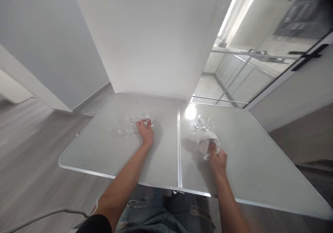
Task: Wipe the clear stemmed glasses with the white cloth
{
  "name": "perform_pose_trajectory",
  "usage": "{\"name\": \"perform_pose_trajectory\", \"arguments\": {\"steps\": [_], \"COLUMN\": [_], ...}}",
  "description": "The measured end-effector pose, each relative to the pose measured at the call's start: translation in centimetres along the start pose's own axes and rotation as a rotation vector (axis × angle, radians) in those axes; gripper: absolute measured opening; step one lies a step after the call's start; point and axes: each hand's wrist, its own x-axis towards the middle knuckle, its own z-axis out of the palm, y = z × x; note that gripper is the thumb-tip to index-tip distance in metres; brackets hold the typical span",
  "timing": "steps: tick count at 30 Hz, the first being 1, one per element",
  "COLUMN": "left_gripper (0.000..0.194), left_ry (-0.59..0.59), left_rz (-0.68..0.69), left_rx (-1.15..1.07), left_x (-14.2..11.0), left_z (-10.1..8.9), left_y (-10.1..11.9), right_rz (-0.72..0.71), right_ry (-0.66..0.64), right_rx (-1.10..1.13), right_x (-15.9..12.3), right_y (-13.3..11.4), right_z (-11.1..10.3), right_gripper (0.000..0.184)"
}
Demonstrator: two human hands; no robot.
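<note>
While the right hand (pixel 219 160) had its grip clamped on a white cloth (pixel 208 138), thumb on top, the left hand (pixel 145 130) curled its fingers at the near right side of a group of clear shiny shapes (pixel 127 124); whether that grip held one could not be told. Just beyond the cloth lay a second such cluster (pixel 203 122), too faint to identify. Both groups sat on the pale table (pixel 99 146), one on each side of its metal center strip (pixel 179 146). Past the far edge rose a white wall (pixel 153 42), with a glass partition (pixel 234 73) to its right.
</note>
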Motion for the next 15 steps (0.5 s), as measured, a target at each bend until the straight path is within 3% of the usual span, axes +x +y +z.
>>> {"name": "perform_pose_trajectory", "arguments": {"steps": [3, 7, 10, 15], "left_gripper": [0.022, 0.038, 0.041, 0.049], "left_ry": [-0.124, -0.481, -0.723, -0.884], "left_rz": [0.069, -0.074, -0.267, -0.432], "left_rx": [-0.145, -0.537, -0.776, -0.772], "left_x": [-0.6, -2.1, -3.3, -4.0], "left_z": [0.7, 2.0, 2.5, 2.2], "left_y": [0.7, 1.9, 2.8, 3.6], "right_rz": [0.135, 0.162, 0.106, -0.068], "right_ry": [-0.169, -0.398, -0.453, -0.462], "right_rx": [0.382, 0.792, 0.759, 0.447], "right_x": [-0.8, -0.2, 1.6, 4.4], "right_y": [-2.4, -5.7, -7.5, -9.1], "right_z": [1.9, 4.4, 6.2, 9.7], "right_gripper": [0.060, 0.051, 0.040, 0.035]}}
